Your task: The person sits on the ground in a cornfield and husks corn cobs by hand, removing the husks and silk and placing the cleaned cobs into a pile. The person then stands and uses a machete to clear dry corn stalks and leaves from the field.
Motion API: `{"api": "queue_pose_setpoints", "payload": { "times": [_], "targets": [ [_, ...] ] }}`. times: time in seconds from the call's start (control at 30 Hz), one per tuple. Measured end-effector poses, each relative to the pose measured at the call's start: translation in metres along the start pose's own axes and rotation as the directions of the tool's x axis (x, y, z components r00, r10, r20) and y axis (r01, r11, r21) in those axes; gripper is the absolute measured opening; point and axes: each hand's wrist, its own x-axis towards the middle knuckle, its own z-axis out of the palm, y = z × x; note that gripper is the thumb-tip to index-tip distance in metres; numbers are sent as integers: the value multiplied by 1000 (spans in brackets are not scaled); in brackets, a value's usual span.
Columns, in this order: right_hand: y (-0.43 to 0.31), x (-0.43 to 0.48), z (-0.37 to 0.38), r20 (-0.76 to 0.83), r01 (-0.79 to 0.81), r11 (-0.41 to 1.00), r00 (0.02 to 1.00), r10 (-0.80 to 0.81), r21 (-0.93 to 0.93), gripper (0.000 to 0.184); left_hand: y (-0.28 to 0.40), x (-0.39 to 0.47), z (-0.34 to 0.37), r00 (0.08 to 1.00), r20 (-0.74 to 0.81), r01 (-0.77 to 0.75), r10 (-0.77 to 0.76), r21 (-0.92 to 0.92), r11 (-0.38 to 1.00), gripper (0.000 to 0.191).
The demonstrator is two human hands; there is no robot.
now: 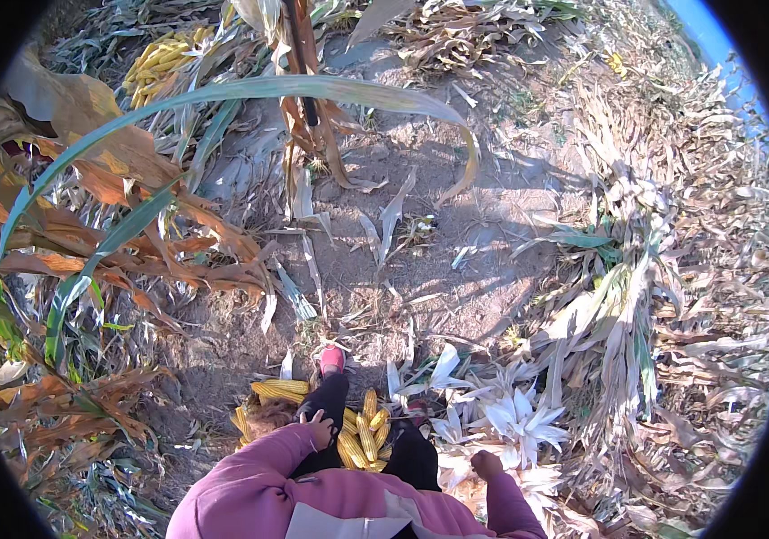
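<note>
My left hand (317,430) rests on my dark-trousered left leg, its fingers spread and holding nothing. Yellow husked corn ears (364,434) lie in a heap on the ground between my legs. More corn ears (281,389) are to the left of that leg, partly covered by a brown fuzzy clump (275,416) that I cannot identify. My right hand (486,465) hangs out to the right with curled fingers; whether anything is inside them cannot be made out. Close to it are pale, opened corn husks (526,424).
Dry corn stalks with long leaves (155,249) lean in from the left. An upright stalk (300,87) stands ahead. A corn pile (162,64) lies at the far left. Bundled dry stalks (616,303) lie to the right. Bare soil (451,269) shows ahead.
</note>
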Motion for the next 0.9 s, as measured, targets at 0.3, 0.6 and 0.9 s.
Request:
{"api": "queue_pose_setpoints", "payload": {
  "times": [0.3,0.6,0.9],
  "targets": [
    [-51,-93,-14,82,-87,833,995,50,547,20,-88,-84,-85,911,-411,-347,6,-761,548,26],
    [-228,-162,-82,-130,229,902,972,-194,366,26,-283,-133,21,860,-36,-64,-509,-997,-39,18],
    [-271,-121,-138,-245,314,949,921,-302,8,29,-224,-103,-86,821,-329,-324,-466,-941,94,14]
  ]
}}
